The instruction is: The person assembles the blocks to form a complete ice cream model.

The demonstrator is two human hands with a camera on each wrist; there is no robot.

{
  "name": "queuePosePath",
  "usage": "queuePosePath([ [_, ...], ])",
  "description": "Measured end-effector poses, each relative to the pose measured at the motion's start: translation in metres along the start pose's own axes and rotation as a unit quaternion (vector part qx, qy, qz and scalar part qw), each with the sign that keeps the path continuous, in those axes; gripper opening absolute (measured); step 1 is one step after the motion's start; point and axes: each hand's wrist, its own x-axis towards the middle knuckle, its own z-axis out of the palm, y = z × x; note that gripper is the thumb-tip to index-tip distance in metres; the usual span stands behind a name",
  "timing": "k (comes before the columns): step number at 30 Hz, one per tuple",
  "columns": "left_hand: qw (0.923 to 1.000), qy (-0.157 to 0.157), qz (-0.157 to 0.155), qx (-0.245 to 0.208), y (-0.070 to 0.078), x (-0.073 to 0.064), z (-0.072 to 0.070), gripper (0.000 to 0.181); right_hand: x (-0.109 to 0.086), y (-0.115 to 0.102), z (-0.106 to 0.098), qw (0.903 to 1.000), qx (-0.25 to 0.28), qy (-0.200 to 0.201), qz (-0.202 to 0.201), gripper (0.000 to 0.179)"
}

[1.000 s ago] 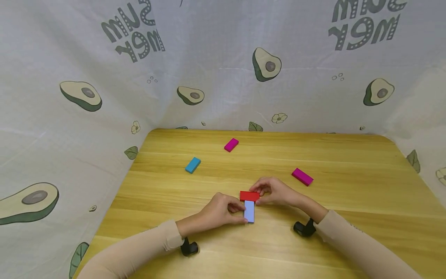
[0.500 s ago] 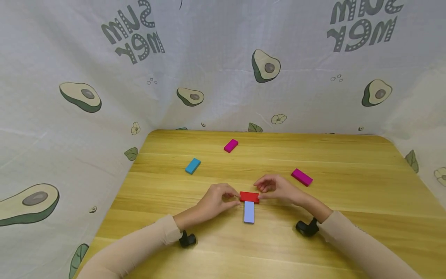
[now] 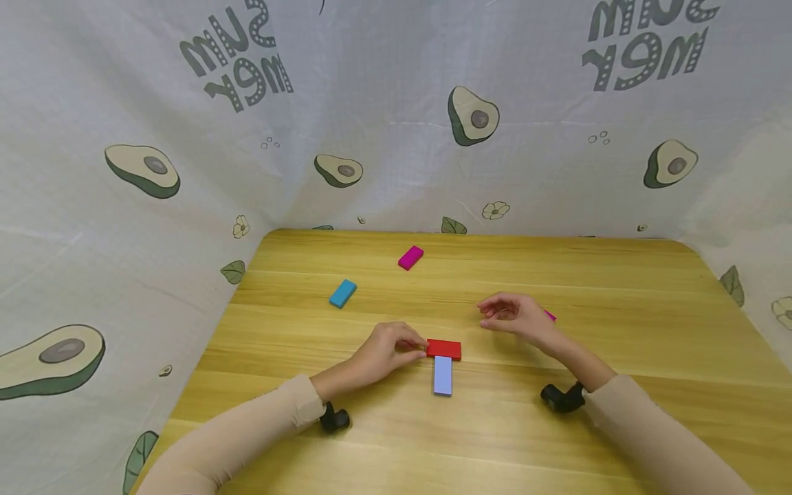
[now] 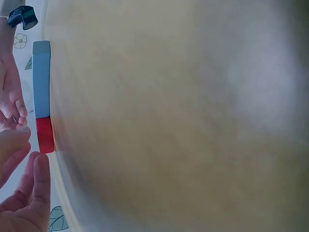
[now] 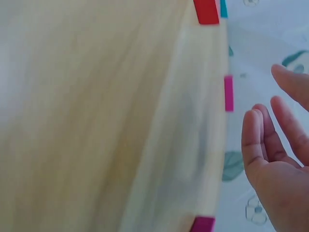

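Note:
A red block (image 3: 443, 349) lies crosswise against the far end of a pale blue block (image 3: 442, 376) on the wooden table, making a T shape. At the red block's left end is my left hand (image 3: 386, 349), its fingertips touching or nearly touching that end, not wrapped round it. In the left wrist view the fingers (image 4: 41, 176) come up to the end of the red block (image 4: 45, 135). My right hand (image 3: 516, 317) is raised beyond and to the right of the red block, loosely bent and holding nothing. Behind it a magenta block (image 3: 550, 315) is mostly hidden.
A blue block (image 3: 343, 293) lies at the left of the table (image 3: 495, 440). Farther back lies another magenta block (image 3: 411, 258). An avocado-print cloth (image 3: 396, 137) hangs along the back and sides of the table.
My left hand has let go of the pale blue block and shifted to the red block's left end. My right hand has left the red block, moving right and away, now covering much of a magenta block.

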Motion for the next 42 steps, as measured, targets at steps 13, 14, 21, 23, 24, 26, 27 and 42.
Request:
queuePosePath([
  [13,0.9995,-0.018,-0.023,0.010,0.000,0.000,0.001,0.019,-0.012,0.016,-0.047,0.9924,0.004,0.123,-0.007,0.041],
  [14,0.9995,-0.019,-0.024,0.012,0.000,0.000,0.002,0.018,-0.013,0.018,-0.050,0.9915,-0.005,0.130,-0.006,0.041],
  [21,0.9995,-0.019,-0.017,0.020,-0.001,0.001,0.003,0.018,-0.017,0.028,-0.060,0.9823,-0.084,0.164,0.031,0.044],
  [23,0.9995,-0.019,-0.017,0.019,-0.001,0.001,0.003,0.018,-0.018,0.030,-0.062,0.9810,-0.097,0.163,0.040,0.045],
  [24,0.9995,-0.020,-0.016,0.019,-0.001,0.001,0.003,0.018,-0.019,0.032,-0.062,0.9806,-0.101,0.162,0.044,0.046],
  [26,0.9995,-0.019,-0.015,0.019,0.000,0.001,0.003,0.018,-0.021,0.034,-0.064,0.9798,-0.109,0.160,0.052,0.046],
  [27,0.9995,-0.019,-0.014,0.019,0.000,0.001,0.003,0.018,-0.022,0.035,-0.064,0.9791,-0.114,0.159,0.056,0.046],
  [42,0.9998,-0.014,-0.007,0.013,-0.003,0.002,0.005,0.017,-0.029,0.045,-0.069,0.9774,-0.121,0.153,0.081,0.047],
])
